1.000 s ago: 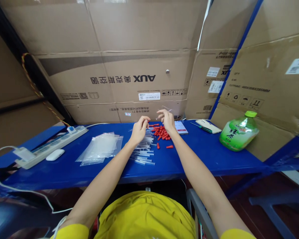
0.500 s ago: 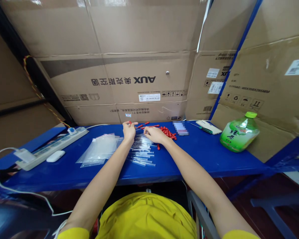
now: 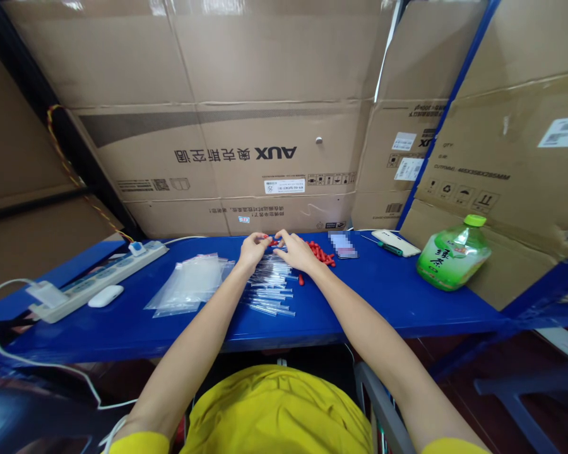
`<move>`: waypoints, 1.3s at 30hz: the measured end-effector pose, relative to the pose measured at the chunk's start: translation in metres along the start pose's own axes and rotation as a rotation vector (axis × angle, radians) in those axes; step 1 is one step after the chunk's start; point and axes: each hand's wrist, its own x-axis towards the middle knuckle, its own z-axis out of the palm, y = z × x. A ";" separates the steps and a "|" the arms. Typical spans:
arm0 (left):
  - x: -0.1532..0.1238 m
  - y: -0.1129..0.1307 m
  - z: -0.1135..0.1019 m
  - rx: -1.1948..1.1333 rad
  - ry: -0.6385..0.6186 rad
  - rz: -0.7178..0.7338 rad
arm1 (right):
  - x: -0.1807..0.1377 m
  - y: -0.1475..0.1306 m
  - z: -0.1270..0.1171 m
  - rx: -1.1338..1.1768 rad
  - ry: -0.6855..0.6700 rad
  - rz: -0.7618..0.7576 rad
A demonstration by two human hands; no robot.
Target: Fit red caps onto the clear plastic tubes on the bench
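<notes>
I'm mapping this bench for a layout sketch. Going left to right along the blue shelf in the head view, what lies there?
Power strip → white mouse → clear bags → clear tubes → red caps → screwdriver → green bottle.

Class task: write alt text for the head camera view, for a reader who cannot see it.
Two bare hands, left hand and right hand, meet over clear tubes and red caps on a blue table. Plastic bags lie left, a green bottle right, cardboard boxes behind.

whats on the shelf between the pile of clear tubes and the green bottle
In the head view, between the clear tubes and the green bottle lie a heap of red caps, a blurred card, and bare blue shelf.
</notes>
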 end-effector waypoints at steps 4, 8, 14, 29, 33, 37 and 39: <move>-0.009 0.005 0.008 -0.007 -0.147 0.001 | 0.003 -0.001 -0.004 -0.067 0.045 0.047; -0.009 0.007 0.009 0.124 -0.100 0.115 | 0.004 0.010 -0.016 -0.151 0.115 0.132; -0.004 -0.005 0.000 0.528 -0.150 0.350 | 0.004 0.040 -0.038 -0.245 0.166 0.297; -0.003 -0.010 0.009 0.642 -0.481 0.533 | 0.001 0.032 -0.037 -0.356 0.076 0.343; -0.004 -0.005 0.009 0.592 -0.470 0.523 | 0.002 0.035 -0.034 -0.366 0.129 0.325; -0.006 0.000 0.007 0.543 -0.422 0.486 | 0.004 0.036 -0.030 -0.363 0.150 0.297; -0.008 0.002 0.006 0.506 -0.398 0.474 | 0.004 0.035 -0.029 -0.355 0.136 0.277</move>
